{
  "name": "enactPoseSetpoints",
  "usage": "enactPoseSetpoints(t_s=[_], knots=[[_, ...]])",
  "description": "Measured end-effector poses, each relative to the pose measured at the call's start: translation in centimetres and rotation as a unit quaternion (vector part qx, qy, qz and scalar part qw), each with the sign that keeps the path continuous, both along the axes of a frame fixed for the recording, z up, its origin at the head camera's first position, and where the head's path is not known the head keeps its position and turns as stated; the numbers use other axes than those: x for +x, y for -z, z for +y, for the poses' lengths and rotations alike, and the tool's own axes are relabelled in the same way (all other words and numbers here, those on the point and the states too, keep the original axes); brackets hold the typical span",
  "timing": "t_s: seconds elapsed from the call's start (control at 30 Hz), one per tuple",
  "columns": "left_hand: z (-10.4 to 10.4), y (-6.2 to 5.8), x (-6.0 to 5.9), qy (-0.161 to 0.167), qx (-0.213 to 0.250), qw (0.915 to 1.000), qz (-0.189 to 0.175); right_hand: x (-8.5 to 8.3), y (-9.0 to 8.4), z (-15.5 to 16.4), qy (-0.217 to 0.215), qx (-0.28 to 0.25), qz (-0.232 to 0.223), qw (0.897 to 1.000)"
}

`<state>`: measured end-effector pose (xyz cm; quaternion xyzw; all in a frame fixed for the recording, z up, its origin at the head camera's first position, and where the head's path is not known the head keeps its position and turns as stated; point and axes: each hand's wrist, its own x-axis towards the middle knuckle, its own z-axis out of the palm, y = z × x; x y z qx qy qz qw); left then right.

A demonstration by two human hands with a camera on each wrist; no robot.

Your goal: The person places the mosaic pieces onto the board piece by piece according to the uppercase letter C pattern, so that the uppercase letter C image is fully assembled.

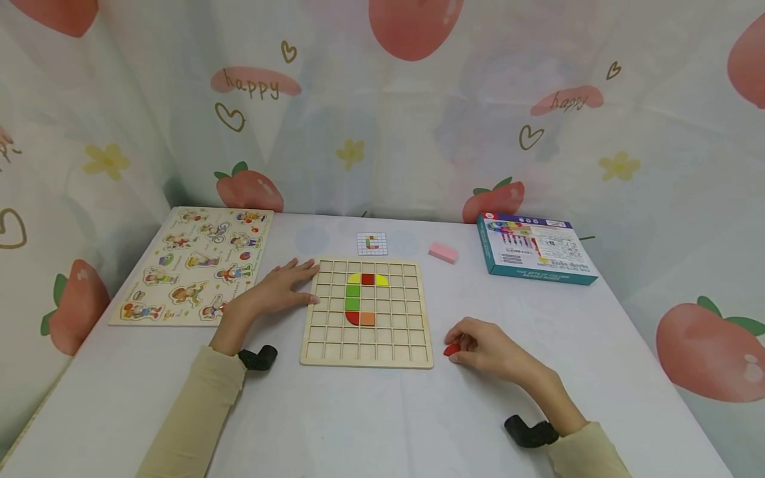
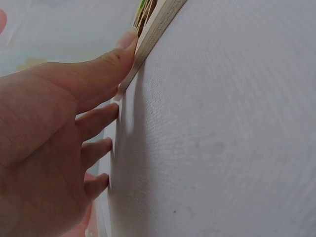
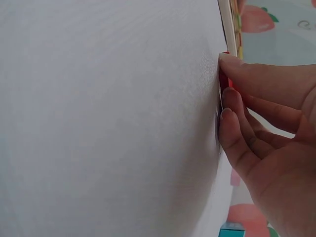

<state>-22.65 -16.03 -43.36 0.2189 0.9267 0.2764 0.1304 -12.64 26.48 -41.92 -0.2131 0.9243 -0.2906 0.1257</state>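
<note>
The right hand [image 1: 487, 348] pinches a red piece [image 1: 451, 349] on the table [image 1: 382, 425] (fingers curled). At nine o'clock of it, the left hand [image 1: 277, 290] lies spread, fingertips touching the wooden grid board [image 1: 366, 355].

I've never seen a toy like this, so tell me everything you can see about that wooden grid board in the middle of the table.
The wooden grid board is a pale, square tray divided into many small square cells and lies flat on the white table. Most cells are bare. A few coloured pieces sit in them: yellow and red on top, two green below, then red and orange, forming a C-like shape. The left hand rests with straight fingers against its left edge. The right hand is apart from it.
</note>
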Motion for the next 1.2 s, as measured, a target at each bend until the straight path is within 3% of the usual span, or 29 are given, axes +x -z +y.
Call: enactPoseSetpoints(t_s=[0.43, 0.9, 1.2], knots=[[-0.1, -0.1, 0.2, 0.000, 0.005, 1.0000, -0.006, -0.2, 0.3, -0.2, -0.004, -0.012, 0.003, 1.000], [-0.1, 0.0, -0.1, -0.007, 0.002, 0.9999, -0.014, -0.6, -0.1, -1.4, 0.024, -0.031, 0.034, 0.999], [0.0, -0.2, 0.0, -0.007, 0.002, 0.9999, -0.013, -1.2, -0.2, -2.8, 0.056, -0.050, 0.023, 0.997]])
